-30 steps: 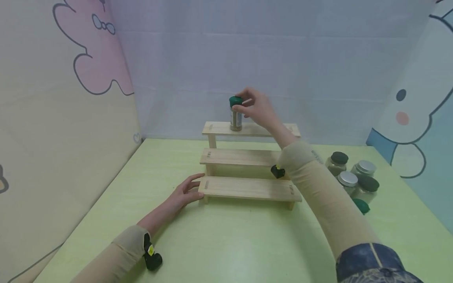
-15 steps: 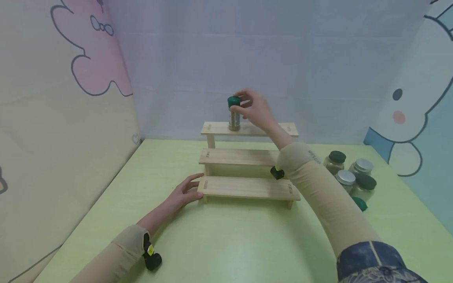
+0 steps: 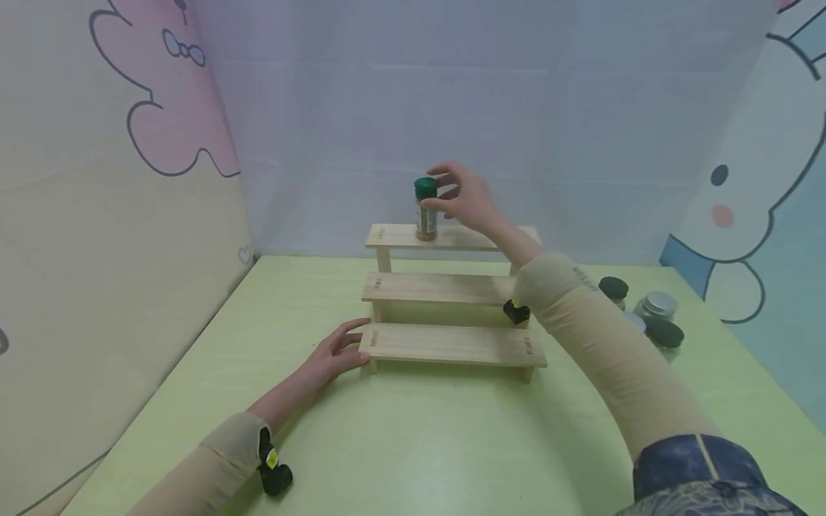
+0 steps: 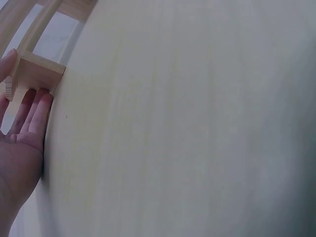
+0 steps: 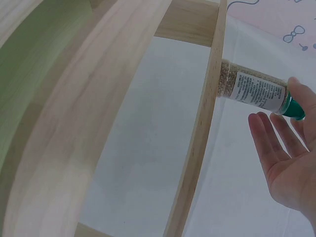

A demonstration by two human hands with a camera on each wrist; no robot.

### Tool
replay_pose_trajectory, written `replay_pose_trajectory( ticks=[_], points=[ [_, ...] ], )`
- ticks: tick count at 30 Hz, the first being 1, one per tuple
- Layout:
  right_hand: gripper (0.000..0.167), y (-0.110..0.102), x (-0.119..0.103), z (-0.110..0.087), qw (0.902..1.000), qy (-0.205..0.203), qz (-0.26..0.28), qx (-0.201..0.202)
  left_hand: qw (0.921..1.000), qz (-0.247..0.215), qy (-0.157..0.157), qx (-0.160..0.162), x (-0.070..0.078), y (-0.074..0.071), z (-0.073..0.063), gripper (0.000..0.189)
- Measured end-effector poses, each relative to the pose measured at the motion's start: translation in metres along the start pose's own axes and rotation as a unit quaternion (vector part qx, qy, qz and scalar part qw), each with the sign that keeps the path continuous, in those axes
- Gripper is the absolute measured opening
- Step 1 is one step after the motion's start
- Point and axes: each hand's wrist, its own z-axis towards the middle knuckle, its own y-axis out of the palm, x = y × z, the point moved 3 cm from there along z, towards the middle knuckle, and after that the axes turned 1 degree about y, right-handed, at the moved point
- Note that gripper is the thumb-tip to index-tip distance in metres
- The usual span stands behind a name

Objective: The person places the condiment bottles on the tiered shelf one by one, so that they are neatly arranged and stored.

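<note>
A three-tier wooden display rack (image 3: pixel 452 342) stands on the table. My left hand (image 3: pixel 328 358) holds the left end of its lowest tier, the thumb at the front corner and the other fingers reaching to the end support (image 4: pixel 42 71). On the top tier, left of its middle, a spice jar (image 3: pixel 426 223) stands upright. It has a green cap, a printed label (image 5: pixel 259 91) and pale grains inside. My right hand (image 3: pixel 470 199) is beside the jar with spread fingers. Its thumb is close to the cap, while the other fingertips stand apart from the jar; contact by the thumb is unclear.
Several more jars stand at the right of the table, among them one with a silver lid (image 3: pixel 660 304) and one with a dark lid (image 3: pixel 665 332). My right forearm partly hides them. A pale cloth wall (image 3: pixel 310 129) rises behind the rack.
The right hand's fingers have loosened from the jar's cap, and the right forearm has shifted slightly right. The jar stays on the top tier. The left hand keeps its place on the rack.
</note>
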Motion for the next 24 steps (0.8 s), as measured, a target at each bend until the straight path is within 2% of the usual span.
replay_pose_trajectory(
  ticks=[5, 14, 18, 24],
  points=[
    [0.068, -0.011, -0.003, -0.001, 0.9994, 0.004, -0.026, -0.024, 1.0000, -0.001, 0.002, 0.002, 0.000, -0.001, -0.001, 0.066],
    [0.066, -0.048, -0.010, -0.015, 0.9977, -0.014, -0.065, -0.017, 0.9999, 0.002, 0.010, 0.000, 0.000, -0.002, -0.002, 0.066],
    [0.062, -0.070, -0.009, -0.029, 0.9979, -0.029, -0.059, 0.005, 0.9999, 0.000, 0.012, -0.004, -0.001, -0.001, -0.002, 0.066],
    [0.061, -0.099, -0.010, -0.060, 0.9973, -0.017, -0.063, 0.031, 1.0000, -0.003, 0.008, -0.003, -0.001, -0.001, -0.002, 0.067]
  ],
)
